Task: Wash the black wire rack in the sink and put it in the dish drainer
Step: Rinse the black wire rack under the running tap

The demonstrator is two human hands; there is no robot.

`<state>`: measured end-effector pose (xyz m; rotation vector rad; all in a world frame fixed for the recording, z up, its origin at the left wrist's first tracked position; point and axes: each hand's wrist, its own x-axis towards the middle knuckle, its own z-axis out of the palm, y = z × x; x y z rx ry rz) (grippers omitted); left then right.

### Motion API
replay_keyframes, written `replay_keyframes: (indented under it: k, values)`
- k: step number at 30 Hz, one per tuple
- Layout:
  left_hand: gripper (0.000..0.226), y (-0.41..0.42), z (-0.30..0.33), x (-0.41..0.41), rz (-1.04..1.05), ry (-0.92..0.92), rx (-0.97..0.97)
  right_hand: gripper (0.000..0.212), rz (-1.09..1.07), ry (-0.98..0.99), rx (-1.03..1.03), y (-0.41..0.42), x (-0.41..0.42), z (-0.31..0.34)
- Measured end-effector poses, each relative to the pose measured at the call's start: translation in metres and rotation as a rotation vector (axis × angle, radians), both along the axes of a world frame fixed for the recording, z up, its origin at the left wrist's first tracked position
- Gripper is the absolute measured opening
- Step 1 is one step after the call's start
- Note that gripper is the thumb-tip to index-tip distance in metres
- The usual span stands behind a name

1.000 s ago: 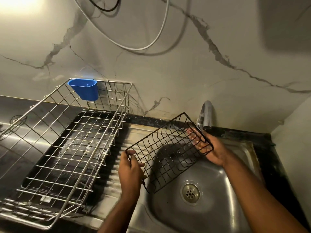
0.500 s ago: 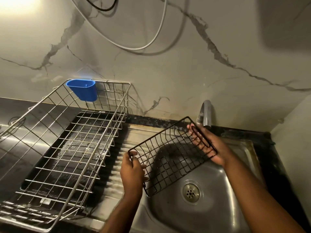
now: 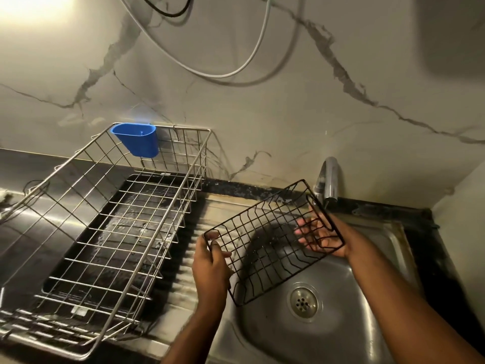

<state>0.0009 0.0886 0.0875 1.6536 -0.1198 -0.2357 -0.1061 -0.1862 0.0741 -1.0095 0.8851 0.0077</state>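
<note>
The black wire rack (image 3: 265, 240) hangs tilted above the steel sink (image 3: 330, 319), held between both hands. My left hand (image 3: 211, 266) grips its near left corner, thumb hooked over the rim wire. At the far right end my right hand (image 3: 324, 236) supports the rack from underneath, fingers spread behind the wires and the thumb side on the edge. The silver wire dish drainer (image 3: 110, 227) stands to the left on a black tray.
A chrome tap (image 3: 328, 179) rises behind the sink, with no water visibly running. A blue plastic cup (image 3: 137, 139) hangs on the drainer's back rim. The ribbed draining board (image 3: 194, 248) lies between drainer and sink. White and black cables (image 3: 252, 56) loop on the marble wall.
The rack has tipped a little flatter and shifted slightly left and up. My right hand's fingers have spread more under its far end. The left hand keeps its grip.
</note>
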Motion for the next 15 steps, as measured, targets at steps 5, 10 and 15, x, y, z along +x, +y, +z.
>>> replay_keyframes:
  k: [5, 10, 15]
  values:
    - [0.035, 0.000, -0.007, -0.001, 0.069, 0.006, 0.036, 0.060, -0.347, -0.210, 0.281, 0.013, 0.003, -0.005]
    - [0.033, -0.005, -0.010, -0.008, 0.042, 0.117, 0.047, 0.069, -0.582, -0.416, 0.070, 0.046, 0.008, -0.011]
    - [0.025, -0.004, -0.002, -0.019, -0.087, 0.137, 0.055, 0.061, -0.571, -0.382, -0.216, 0.055, 0.005, -0.012]
